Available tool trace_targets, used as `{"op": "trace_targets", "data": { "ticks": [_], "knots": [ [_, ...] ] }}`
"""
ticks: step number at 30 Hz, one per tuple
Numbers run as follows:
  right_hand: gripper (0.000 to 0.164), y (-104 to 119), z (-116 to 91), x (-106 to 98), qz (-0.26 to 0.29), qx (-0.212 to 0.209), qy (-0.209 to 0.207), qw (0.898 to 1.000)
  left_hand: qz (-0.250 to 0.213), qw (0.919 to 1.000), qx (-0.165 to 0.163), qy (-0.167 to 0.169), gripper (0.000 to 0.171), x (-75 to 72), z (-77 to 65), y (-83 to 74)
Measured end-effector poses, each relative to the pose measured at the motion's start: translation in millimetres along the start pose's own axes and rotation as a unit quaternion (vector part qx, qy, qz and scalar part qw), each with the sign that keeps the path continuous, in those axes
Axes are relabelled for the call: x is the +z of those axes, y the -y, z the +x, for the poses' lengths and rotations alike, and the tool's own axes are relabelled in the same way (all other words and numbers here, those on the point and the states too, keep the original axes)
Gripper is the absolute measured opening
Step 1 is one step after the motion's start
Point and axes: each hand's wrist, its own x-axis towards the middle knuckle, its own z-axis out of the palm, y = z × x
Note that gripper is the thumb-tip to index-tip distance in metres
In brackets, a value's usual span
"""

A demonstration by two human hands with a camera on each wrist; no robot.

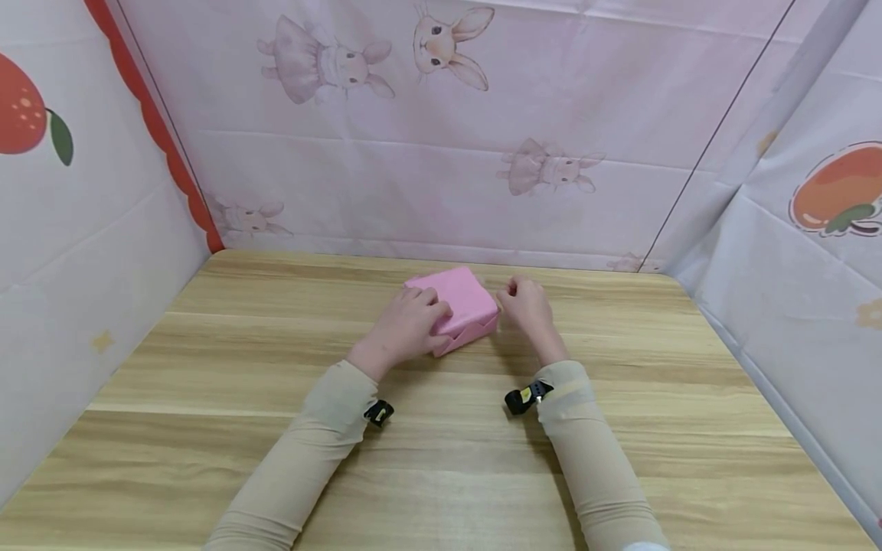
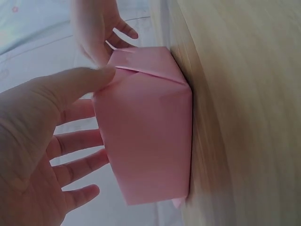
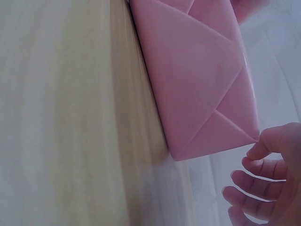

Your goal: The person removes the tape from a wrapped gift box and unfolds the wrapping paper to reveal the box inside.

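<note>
A box wrapped in pink paper [image 1: 465, 298] sits on the wooden table, with folded flaps and creases on its sides. My left hand [image 1: 409, 321] rests on it, fingers over the top. In the left wrist view the thumb [image 2: 87, 82] lies along an upper edge, and the fingers reach behind that edge. Beside the box's right end is my right hand [image 1: 527, 306]. In the right wrist view its thumb and index fingertips [image 3: 254, 162] meet at a box corner, the other fingers loosely bent. I cannot tell whether anything thin is between them.
The wooden table [image 1: 427, 459] runs back to a pink cloth wall [image 1: 413, 184] printed with rabbits. White cloth walls with fruit prints stand at the left [image 1: 83, 229] and right [image 1: 792, 306]. Each wrist bears a black strap [image 1: 527, 398].
</note>
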Motion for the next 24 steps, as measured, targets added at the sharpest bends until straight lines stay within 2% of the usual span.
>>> {"op": "trace_targets", "data": {
  "ticks": [12, 20, 24],
  "knots": [
    [0.013, 0.8, 0.2, -0.6, -0.005, -0.005, -0.017, 1.0, -0.013, 0.9991, 0.036, 0.017, 0.048, -3.3, -0.5, -8.1],
    [0.013, 2.2, 0.4, -0.9, 0.015, -0.008, -0.021, 1.0, -0.017, 0.9983, 0.053, 0.016, 0.043, -3.2, 0.0, -11.7],
    [0.011, 2.2, 1.3, 0.1, 0.025, -0.021, -0.033, 0.999, -0.013, 0.9977, 0.066, 0.003, 0.037, -2.0, 0.4, -10.6]
  ]
}}
